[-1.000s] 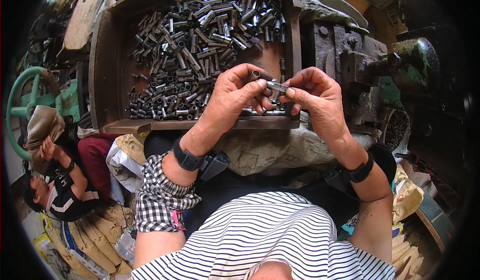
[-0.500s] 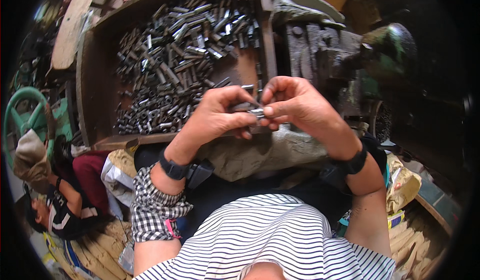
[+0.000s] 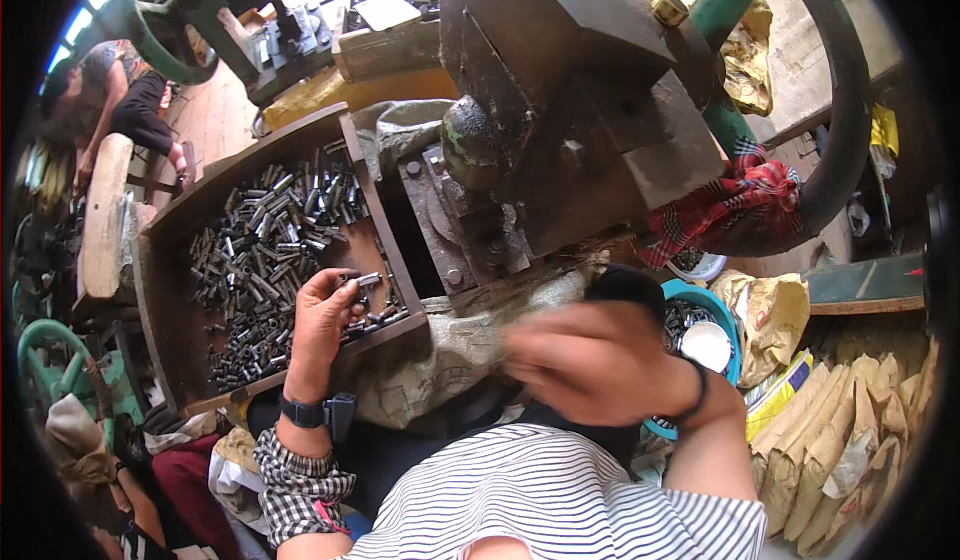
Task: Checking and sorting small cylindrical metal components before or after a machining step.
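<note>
My left hand [image 3: 322, 312] is over the near right part of a wooden tray [image 3: 150, 305]. Its thumb and fingers pinch a short shiny metal tube [image 3: 369, 280], whose end sticks out to the right. Beneath and beyond it, a heap of similar short metal tubes [image 3: 262, 290] fills much of the tray. My right hand [image 3: 590, 360] is in front of my body, over the cloth on my lap, smeared by motion. Whether its fingers hold anything is not visible.
A heavy dark machine press [image 3: 570, 90] with a big handwheel [image 3: 850, 90] stands beyond my hands. A red checked cloth [image 3: 735, 200] hangs on it. At my right are a blue tub [image 3: 740, 345] of metal parts and stacked paper sacks [image 3: 820, 440]. Another person [image 3: 120, 90] bends at far left.
My hands have moved apart: the left stays by the tray with a tube, the right has swung toward my body and right. The view has turned right, bringing the press and blue tub in.
</note>
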`<move>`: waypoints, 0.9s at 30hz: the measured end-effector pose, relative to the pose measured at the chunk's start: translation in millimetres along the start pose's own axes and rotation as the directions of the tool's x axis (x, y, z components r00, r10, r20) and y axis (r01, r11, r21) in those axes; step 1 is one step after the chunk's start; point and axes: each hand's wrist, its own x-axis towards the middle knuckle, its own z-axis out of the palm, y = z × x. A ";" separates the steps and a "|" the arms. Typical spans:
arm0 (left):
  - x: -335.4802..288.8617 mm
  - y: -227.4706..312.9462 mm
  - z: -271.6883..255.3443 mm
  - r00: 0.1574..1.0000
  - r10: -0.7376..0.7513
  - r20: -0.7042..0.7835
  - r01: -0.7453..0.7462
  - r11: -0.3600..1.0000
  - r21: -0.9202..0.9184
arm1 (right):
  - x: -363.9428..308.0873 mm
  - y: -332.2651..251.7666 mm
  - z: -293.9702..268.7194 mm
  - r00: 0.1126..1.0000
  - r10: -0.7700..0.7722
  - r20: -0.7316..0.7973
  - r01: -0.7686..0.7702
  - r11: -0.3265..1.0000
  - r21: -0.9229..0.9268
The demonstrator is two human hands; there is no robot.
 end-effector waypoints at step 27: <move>93.3 -3.8 95.1 0.996 0.085 0.040 -0.090 0.987 0.136 | -51.1 53.0 -165.0 0.415 0.451 -0.790 -0.482 0.846 0.230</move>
